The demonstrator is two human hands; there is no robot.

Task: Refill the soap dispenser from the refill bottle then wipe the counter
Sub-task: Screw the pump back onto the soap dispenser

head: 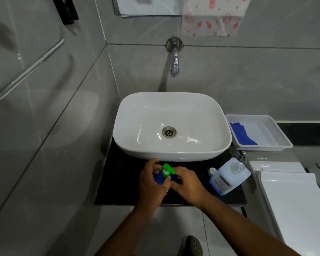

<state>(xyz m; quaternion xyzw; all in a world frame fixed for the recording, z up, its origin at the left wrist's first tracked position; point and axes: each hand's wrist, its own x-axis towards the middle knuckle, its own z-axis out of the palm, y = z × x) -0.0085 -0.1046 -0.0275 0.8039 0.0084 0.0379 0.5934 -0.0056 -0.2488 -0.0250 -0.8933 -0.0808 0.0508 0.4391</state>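
Soap dispenser [163, 177] on counter [118, 182], clamped between both hands; left hand [151, 179] fingers wrap blue body; right hand [186, 182] fingers curl beside green pump [167, 169]; likely light, slippery plastic; grip body low; refill bottle [229, 177] uncapped, right of fingers.

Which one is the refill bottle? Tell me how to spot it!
Find the white sink. On the black counter at its front right stands the refill bottle, tall and see-through with pale blue liquid. Its mouth is open, and its small white cap sits beside it.
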